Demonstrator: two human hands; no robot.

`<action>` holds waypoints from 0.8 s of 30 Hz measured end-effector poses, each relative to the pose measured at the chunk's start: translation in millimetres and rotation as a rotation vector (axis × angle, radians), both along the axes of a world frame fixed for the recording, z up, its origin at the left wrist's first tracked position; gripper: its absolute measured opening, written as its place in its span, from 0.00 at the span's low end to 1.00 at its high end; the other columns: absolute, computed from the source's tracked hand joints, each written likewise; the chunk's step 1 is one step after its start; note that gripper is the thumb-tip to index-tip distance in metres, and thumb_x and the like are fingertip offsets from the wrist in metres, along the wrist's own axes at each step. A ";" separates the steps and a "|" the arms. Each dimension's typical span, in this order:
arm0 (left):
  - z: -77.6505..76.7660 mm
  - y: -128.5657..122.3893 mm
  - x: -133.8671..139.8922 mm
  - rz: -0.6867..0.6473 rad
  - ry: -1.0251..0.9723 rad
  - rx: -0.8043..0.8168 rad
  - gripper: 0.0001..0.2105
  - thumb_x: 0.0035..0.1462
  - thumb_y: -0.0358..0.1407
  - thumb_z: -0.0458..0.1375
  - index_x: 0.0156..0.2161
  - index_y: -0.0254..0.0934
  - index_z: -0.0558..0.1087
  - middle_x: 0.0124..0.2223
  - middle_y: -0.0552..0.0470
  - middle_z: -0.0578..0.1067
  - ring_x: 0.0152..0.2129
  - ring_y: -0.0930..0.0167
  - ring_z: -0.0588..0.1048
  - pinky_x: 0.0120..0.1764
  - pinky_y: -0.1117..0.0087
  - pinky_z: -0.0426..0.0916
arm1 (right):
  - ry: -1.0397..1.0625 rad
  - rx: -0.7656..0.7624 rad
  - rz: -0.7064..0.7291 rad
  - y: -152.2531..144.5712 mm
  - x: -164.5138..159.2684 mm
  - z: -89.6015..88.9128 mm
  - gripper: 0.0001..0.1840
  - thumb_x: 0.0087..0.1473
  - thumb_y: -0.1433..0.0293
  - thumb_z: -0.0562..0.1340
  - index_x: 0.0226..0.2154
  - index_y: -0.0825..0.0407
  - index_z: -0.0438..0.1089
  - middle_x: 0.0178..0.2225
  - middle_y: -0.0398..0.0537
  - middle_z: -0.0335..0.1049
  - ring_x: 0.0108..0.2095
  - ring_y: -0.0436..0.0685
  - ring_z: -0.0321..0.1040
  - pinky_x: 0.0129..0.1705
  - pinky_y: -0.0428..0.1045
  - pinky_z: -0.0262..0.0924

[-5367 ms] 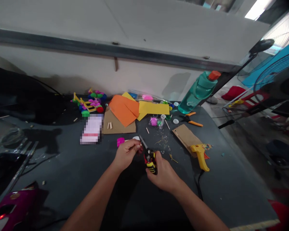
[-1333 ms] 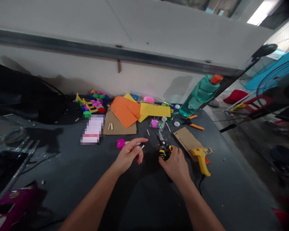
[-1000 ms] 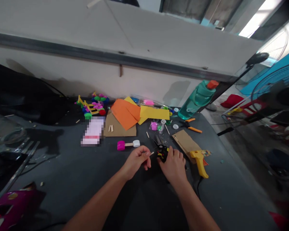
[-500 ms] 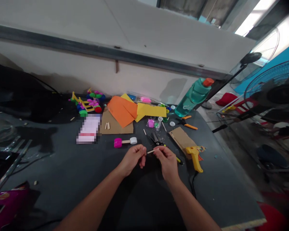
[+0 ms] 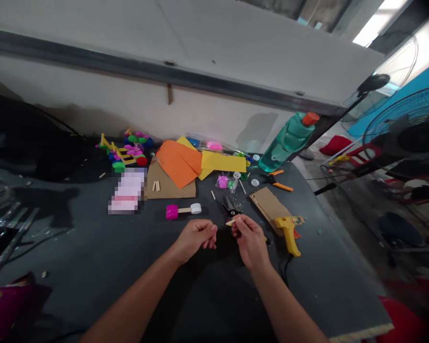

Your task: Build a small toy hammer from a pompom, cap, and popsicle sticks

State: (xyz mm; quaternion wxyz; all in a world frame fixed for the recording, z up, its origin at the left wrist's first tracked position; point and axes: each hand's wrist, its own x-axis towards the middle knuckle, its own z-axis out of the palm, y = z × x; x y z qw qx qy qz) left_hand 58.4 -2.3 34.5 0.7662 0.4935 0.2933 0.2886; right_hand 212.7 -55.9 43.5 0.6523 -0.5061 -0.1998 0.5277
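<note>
Stick (image 5: 230, 222) moved away from left hand (image 5: 196, 239) | right hand (image 5: 250, 242) pinching it | left grip unclear

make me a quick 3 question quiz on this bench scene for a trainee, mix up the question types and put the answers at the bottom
1. Multiple choice: what is pinched in the right hand?
A) a sheet of paper
B) a small wooden stick
C) a bottle

2. True or false: the yellow glue gun lies on top of the orange paper.

3. Fill in the blank: on the table, a flat wooden strip runs between a magenta piece and a ____ piece.

Key:
1. B
2. False; the yellow glue gun lies to the right of the right hand.
3. White
</note>
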 end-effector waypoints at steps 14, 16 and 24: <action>8.2 -2.1 0.5 0.354 -0.075 0.171 0.07 0.55 0.37 0.56 0.31 0.35 0.71 0.38 0.48 0.73 0.34 0.70 0.73 0.36 0.67 0.70 | -1.036 -0.165 0.338 -9.8 3.0 8.5 0.21 0.45 0.58 0.63 0.40 0.52 0.68 0.37 0.52 0.68 0.36 0.59 0.63 0.35 0.52 0.57; 8.3 -2.2 1.0 0.349 -0.101 0.073 0.07 0.57 0.38 0.54 0.33 0.35 0.67 0.34 0.51 0.73 0.27 0.72 0.73 0.32 0.67 0.72 | -1.503 -0.239 0.236 -12.6 12.2 9.8 0.32 0.40 0.57 0.66 0.48 0.53 0.64 0.44 0.59 0.64 0.44 0.68 0.60 0.42 0.59 0.55; 3.0 4.9 -3.5 0.409 -0.018 0.152 0.07 0.53 0.37 0.58 0.35 0.35 0.70 0.26 0.57 0.65 0.20 0.78 0.67 0.24 0.74 0.70 | -1.760 -0.535 0.254 -8.6 27.4 -3.1 0.32 0.40 0.63 0.64 0.48 0.58 0.60 0.40 0.62 0.64 0.43 0.71 0.61 0.40 0.60 0.58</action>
